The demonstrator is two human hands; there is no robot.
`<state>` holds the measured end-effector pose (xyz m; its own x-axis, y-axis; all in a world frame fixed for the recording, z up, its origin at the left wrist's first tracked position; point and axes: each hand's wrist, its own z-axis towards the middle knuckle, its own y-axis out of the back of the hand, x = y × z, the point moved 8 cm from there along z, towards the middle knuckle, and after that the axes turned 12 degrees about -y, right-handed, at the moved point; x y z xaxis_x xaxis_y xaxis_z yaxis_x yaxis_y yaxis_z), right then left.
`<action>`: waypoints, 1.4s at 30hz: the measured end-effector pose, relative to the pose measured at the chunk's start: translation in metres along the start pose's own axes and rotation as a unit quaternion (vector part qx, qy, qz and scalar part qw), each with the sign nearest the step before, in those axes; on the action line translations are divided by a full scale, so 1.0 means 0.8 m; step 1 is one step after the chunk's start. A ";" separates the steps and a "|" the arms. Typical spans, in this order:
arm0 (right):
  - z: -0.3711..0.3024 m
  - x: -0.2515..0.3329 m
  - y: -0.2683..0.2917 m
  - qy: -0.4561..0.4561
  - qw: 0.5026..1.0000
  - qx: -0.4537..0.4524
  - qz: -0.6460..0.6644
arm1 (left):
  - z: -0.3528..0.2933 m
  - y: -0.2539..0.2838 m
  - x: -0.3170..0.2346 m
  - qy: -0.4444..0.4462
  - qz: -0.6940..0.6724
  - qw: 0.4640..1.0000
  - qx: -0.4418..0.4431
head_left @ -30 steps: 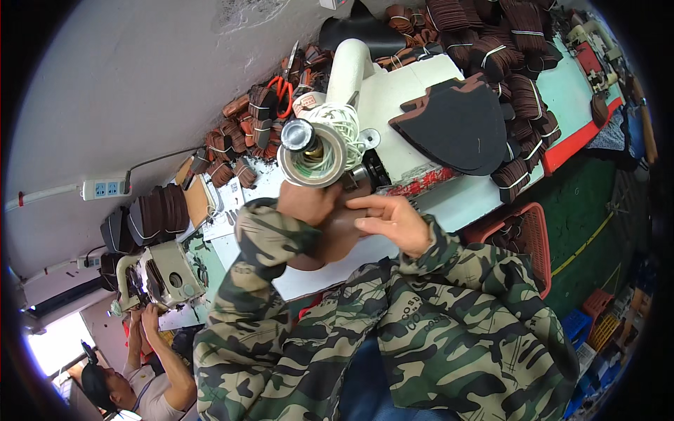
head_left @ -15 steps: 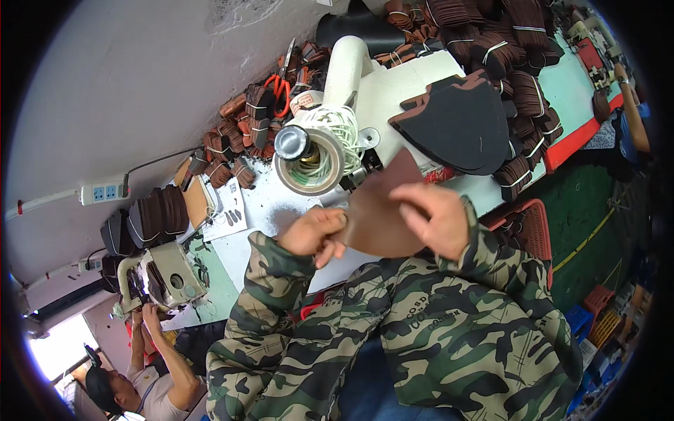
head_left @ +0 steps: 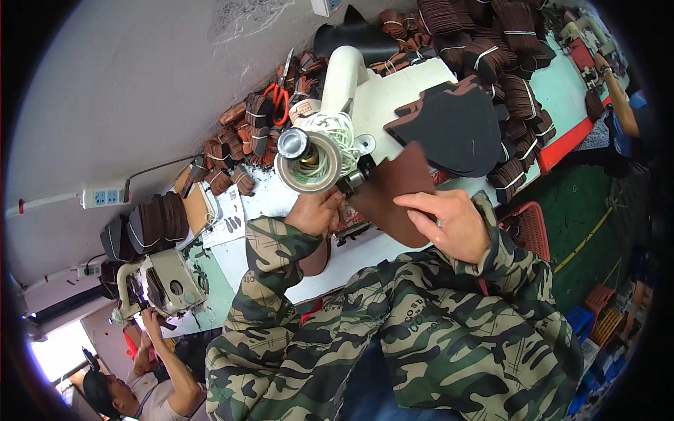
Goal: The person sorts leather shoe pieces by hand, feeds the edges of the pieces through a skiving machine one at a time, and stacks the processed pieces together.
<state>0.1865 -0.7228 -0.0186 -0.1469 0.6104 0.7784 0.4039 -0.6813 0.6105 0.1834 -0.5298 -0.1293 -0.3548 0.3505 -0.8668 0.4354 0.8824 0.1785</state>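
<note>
My right hand [head_left: 453, 223] grips a dark brown leather piece [head_left: 394, 193], its index finger stretched along the upper face and its thumb lower down. The leather tilts up beside the sewing machine's small metal head [head_left: 354, 179] and is slightly blurred. My left hand [head_left: 315, 212] is closed just below the round grey-rimmed holder [head_left: 309, 184] on the machine. Its fingertips are partly hidden, and what they hold does not show. Under the left wrist, the rounded end of another brown piece [head_left: 316, 261] shows over the white table [head_left: 344, 261].
A stack of black shaped pieces [head_left: 449, 130] lies right of the machine's white arm [head_left: 342, 81]. Red-handled scissors [head_left: 279, 98] stand among tied brown bundles behind. A red basket [head_left: 526, 228] is at my right. Co-workers [head_left: 158, 365] sit at both sides.
My left hand has moved from the leather's left edge toward the machine. My right hand has shifted slightly right with the leather. A rounded brown end now shows below my left wrist.
</note>
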 end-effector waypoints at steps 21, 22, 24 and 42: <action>0.018 -0.027 0.027 0.054 0.966 -0.204 -0.151 | -0.075 0.034 0.179 -0.027 0.538 0.826 -0.169; 0.015 -0.019 0.020 0.051 0.975 -0.182 -0.121 | -0.078 0.038 0.178 -0.037 0.518 0.836 -0.177; 0.007 -0.015 -0.016 0.033 0.997 -0.066 -0.015 | -0.078 0.043 0.182 -0.032 0.368 0.928 -0.047; 0.015 -0.054 -0.135 -0.159 0.859 0.202 0.443 | -0.013 0.016 -0.064 -0.220 0.415 0.870 -0.153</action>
<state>0.1602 -0.6711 -0.1198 0.6083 0.0477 0.7923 0.5199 -0.7782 -0.3524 0.1984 -0.5333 -0.0774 0.3563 0.8115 -0.4631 0.1266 0.4491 0.8845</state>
